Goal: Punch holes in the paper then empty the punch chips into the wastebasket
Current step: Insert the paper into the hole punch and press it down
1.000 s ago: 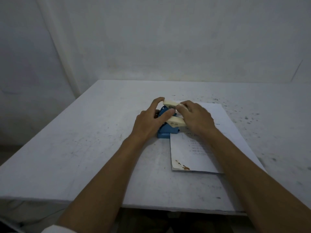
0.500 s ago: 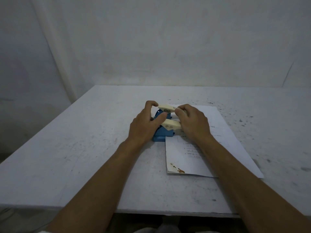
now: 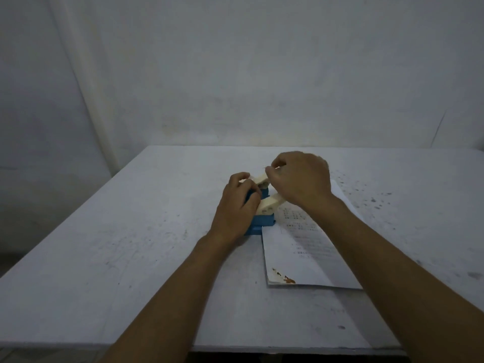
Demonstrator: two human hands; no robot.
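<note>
A blue hole punch [image 3: 262, 223] with cream levers stands in the middle of the white table [image 3: 131, 244]. A printed paper sheet [image 3: 309, 247] lies to its right, its left edge tucked into the punch and a brown stain on its near corner. My left hand [image 3: 237, 205] grips the punch's left side, thumb by the near lever. My right hand [image 3: 298, 179] is curled over the levers from above, fingers closed on the far lever's tip. No wastebasket is in view.
Bare white walls stand behind and to the left of the table. Dark specks dot the tabletop at the right [image 3: 377, 200]. The table's front edge [image 3: 235, 348] is near me, with the floor visible at the lower left.
My right hand has risen from the paper side onto the top of the levers. My left hand keeps its grip on the punch. The view has tilted upward.
</note>
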